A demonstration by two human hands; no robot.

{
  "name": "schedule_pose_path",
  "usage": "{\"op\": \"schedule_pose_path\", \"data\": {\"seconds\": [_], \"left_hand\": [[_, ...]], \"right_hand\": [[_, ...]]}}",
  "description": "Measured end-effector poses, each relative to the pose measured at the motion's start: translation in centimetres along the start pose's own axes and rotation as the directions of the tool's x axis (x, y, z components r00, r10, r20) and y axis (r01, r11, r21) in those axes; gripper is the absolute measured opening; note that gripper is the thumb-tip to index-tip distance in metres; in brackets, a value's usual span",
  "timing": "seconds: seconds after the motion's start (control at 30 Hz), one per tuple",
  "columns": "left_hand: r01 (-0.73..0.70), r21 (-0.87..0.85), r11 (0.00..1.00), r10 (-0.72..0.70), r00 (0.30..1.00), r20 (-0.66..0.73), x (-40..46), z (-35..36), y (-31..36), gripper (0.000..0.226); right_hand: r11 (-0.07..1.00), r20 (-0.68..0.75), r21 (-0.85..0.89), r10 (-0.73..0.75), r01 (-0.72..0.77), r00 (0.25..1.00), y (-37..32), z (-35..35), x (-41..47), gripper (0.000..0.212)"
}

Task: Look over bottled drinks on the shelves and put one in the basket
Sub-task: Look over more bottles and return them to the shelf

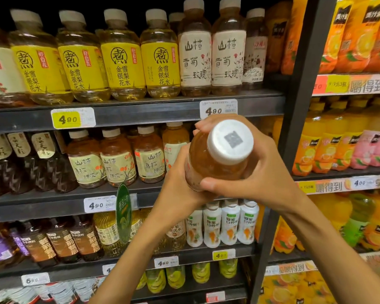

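**One bottle picked, basket not yet in sight**

We judge the task to be about midway: one bottle is off the shelves and in our hands, tipped so its white cap points back at us. What is left, as far as we can tell, is to finish looking it over and lower it into the basket, which no part of the view shows.

From the left, our left hand comes up under the bottle and cups its lower body, fingers wrapped round the far side. The amber bottle sits between both hands, in front of the middle shelf and clear of the rows of tea bottles. Our right hand clamps it from the right, thumb across the near side, fingertips curled over the top by the cap. Both grips are closed on it.
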State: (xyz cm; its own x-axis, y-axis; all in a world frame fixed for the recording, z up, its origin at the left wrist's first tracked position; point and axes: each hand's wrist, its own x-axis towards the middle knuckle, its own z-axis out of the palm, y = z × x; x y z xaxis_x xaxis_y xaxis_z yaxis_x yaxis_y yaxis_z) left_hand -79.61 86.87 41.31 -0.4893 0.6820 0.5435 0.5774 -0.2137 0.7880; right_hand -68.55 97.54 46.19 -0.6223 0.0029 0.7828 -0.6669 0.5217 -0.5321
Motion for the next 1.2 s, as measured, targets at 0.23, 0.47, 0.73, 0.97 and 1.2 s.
{"op": "schedule_pose_path", "data": {"seconds": [0.23, 0.47, 0.73, 0.97, 1.2], "left_hand": [[0.003, 0.004, 1.000, -0.004, 0.987, 0.160, -1.2, -1.2, 0.0, 0.083], [0.031, -0.018, 0.999, -0.026, 0.966, 0.257, -2.2, -0.9, 1.2, 0.068], [0.122, -0.314, 0.941, -0.139, 0.990, -0.032, -1.3, 1.7, 1.7, 0.062], [0.389, -0.660, 0.643, -0.171, 0.913, 0.371, -1.5, 1.4, 1.0, 0.085], [0.146, -0.314, 0.938, -0.150, 0.989, 0.013, -0.9, 2.3, 2.1, 0.053]], "right_hand": [[0.967, 0.071, 0.232, 0.090, -0.104, 0.993, 0.1, -1.2, 1.1, 0.067], [0.801, 0.053, 0.533, 0.289, -0.272, 0.956, 0.8, -1.2, 2.4, 0.025], [0.778, -0.193, 0.550, 0.471, -0.303, 0.861, 0.5, -1.5, 3.9, 0.045], [0.703, -0.009, 0.614, 0.462, -0.360, 0.887, 0.1, -2.1, 4.5, 0.032], [0.907, -0.334, 0.269, 0.402, -0.323, 0.853, -0.7, -1.8, 5.4, 0.029]]}}
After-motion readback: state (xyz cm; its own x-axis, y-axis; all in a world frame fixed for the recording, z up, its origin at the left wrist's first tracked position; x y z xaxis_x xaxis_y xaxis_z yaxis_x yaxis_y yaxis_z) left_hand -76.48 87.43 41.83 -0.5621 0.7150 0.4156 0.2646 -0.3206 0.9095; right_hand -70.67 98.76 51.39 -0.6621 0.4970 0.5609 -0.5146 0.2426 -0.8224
